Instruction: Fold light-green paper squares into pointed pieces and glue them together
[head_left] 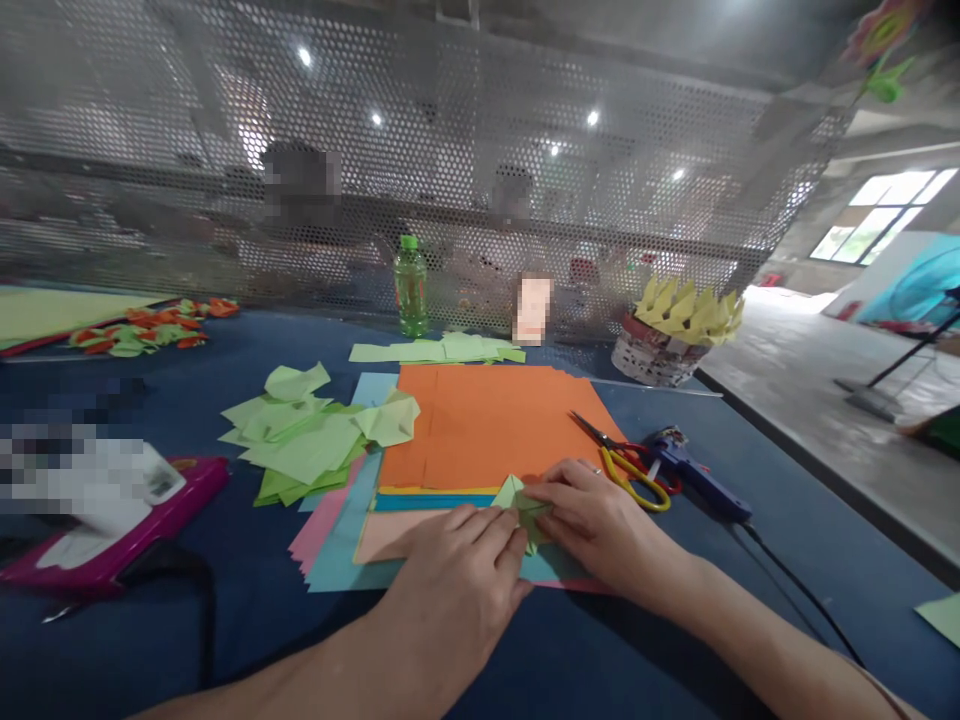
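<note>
Left of the orange paper stack, far off: yellow-green sheets, flat. Nearer on that side, a magenta-cased device, its label blurred. Beyond it, also well left of the stack, a heap of orange-and-green paper pieces. Just beside the stack's left edge, a loose pile of light green papers. Behind the stack: a green-capped plastic bottle, upright, and pale green paper strips. At the stack's near edge, the left hand, fingers curled against a folded green paper piece; cannot tell whether it grips. Right hand pinches the same piece from the other side. Yellow-handled scissors: tips over the stack's right part, handles off it. Behind and right of the stack, a woven basket rimmed with yellow folded-paper points. Right of the stack, a blue glue gun, corded.
</note>
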